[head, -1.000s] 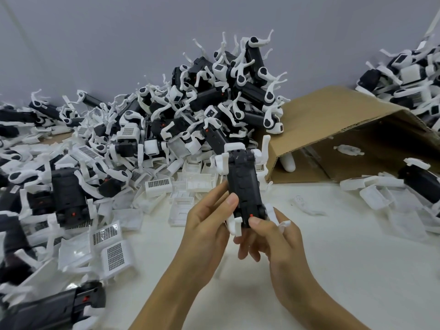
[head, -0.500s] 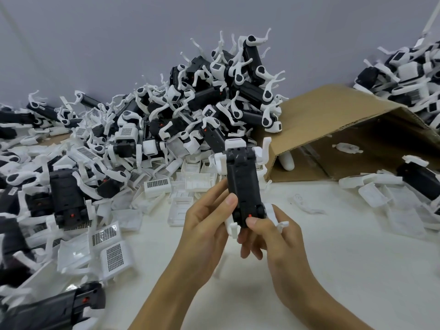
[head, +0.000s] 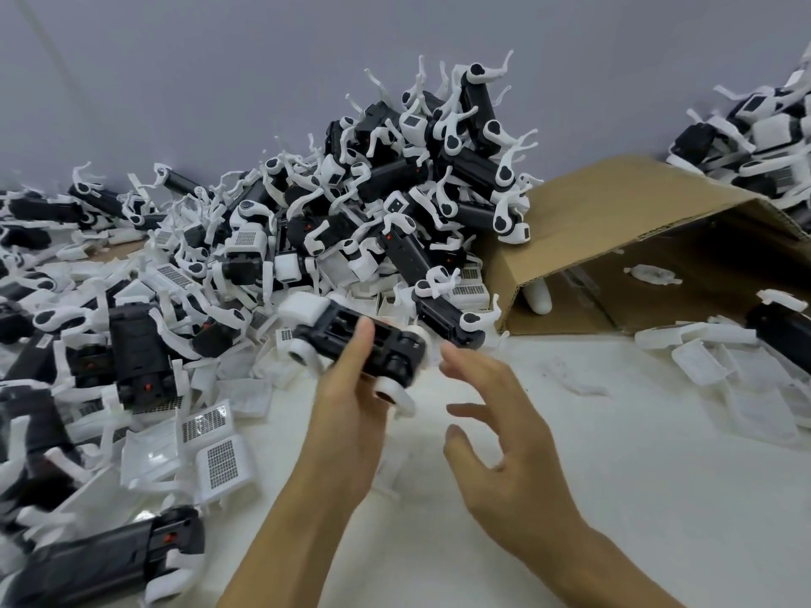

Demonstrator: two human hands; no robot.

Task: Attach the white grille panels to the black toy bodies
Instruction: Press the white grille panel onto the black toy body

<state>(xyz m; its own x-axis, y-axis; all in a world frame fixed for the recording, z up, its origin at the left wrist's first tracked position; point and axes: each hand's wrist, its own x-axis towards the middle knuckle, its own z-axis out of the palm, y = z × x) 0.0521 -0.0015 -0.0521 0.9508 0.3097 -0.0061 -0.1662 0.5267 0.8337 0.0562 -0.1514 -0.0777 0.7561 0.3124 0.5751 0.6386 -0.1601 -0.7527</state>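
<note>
1. Black toy body (head: 360, 344) with white end pieces lies tilted across the fingers of the left hand (head: 351, 405), held above the white surface (head: 614, 498) in front of the big heap.
2. Left hand grips the body: its thumb presses on the top face and its fingers curl underneath.
3. Right hand (head: 504, 423) is just to the right of the body, apart from it, with fingers spread and loosely bent, holding nothing.
4. White grille panels (head: 221, 465) lie loose on the surface to the left of the hands, several with their dark mesh squares facing up; more pale panels (head: 697, 366) are scattered at the right.
5. Heap of toy bodies (head: 417, 177), black with white curved limbs, rises against the grey wall (head: 219, 81) behind the hands and spreads out to the left edge.
6. Another toy body (head: 109, 559) lies at the lower left, close to the camera, showing a small red dot.
7. Cardboard box (head: 614, 239) lies on its side to the right of the heap, its open mouth facing the surface, with a white part inside.
8. No brand, label or writing can be read on any piece.
</note>
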